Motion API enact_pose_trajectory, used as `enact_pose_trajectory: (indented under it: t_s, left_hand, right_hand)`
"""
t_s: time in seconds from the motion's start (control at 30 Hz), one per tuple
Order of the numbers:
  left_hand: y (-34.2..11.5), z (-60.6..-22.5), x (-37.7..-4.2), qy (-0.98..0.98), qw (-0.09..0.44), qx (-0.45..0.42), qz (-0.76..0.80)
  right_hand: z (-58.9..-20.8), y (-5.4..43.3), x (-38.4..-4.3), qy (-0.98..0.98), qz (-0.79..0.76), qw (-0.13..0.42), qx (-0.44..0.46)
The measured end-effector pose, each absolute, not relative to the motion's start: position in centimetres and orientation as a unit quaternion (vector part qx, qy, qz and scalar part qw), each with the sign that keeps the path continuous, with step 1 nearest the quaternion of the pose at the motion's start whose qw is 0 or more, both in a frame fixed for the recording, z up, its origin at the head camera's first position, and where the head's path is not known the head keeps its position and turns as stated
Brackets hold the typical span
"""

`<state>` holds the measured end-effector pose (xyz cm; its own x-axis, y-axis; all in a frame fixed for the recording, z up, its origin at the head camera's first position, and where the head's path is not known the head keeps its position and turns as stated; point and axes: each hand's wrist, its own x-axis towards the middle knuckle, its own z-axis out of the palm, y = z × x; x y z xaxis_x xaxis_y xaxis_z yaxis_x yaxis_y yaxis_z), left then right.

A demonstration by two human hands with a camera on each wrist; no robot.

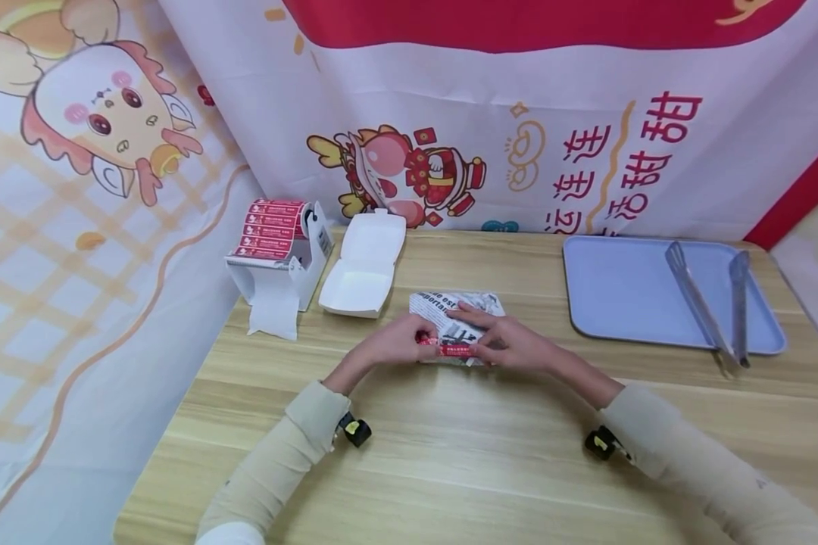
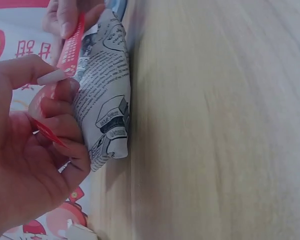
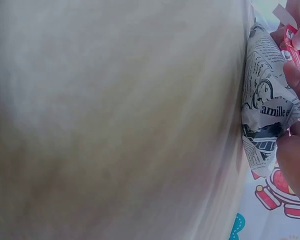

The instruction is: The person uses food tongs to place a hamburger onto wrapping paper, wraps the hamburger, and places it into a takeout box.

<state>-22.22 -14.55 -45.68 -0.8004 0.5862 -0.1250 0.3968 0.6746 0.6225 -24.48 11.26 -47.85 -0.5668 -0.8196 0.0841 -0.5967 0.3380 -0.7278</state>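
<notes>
A parcel wrapped in newspaper-print paper (image 1: 465, 330) lies on the wooden table. Across its near side runs a red sticker strip (image 1: 455, 350). My left hand (image 1: 398, 341) pinches the strip's left end between thumb and fingers; in the left wrist view, more red sticker (image 2: 47, 132) shows among its curled fingers. At the other end, my right hand (image 1: 518, 344) pinches the strip, with a finger stretched over the paper. In the right wrist view the wrapped parcel (image 3: 267, 107) sits against this hand. What the paper encloses is hidden.
A label dispenser (image 1: 313, 265) with a red sticker roll stands at the back left. Beside it an open white takeout box (image 1: 361, 291) sits. A blue tray (image 1: 627, 303) at the right bears metal tongs (image 1: 698, 299). A printed cloth (image 1: 518, 91) hangs behind the table.
</notes>
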Motion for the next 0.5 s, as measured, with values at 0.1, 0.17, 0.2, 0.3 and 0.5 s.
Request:
enact_pose_trajectory:
  t_s: [0.1,0.17,0.2,0.3,0.5]
  left_hand:
    - [-14.91,-45.99,-22.49,0.898,0.168,0.254,0.318]
    - [-15.14,-46.14,-22.6,0.898,0.17,0.249,0.322]
    - [-15.24,-46.22,-22.65,0.899,0.168,0.247,0.319]
    - [-15.43,-46.31,-22.58,0.903,0.166,0.243,0.313]
    - [-15.5,-46.45,-22.35,0.912,0.16,0.201,0.318]
  right_hand:
    - [-48.06,11.18,-24.23,0.81,-0.369,0.157,-0.428]
    - [-48.17,11.17,-24.11,0.814,-0.368,0.16,-0.421]
    - [-48.2,11.16,-24.06,0.816,-0.368,0.161,-0.416]
    - [-48.38,11.11,-24.0,0.819,-0.366,0.151,-0.415]
    - [-48.66,10.98,-23.92,0.823,-0.378,0.114,-0.408]
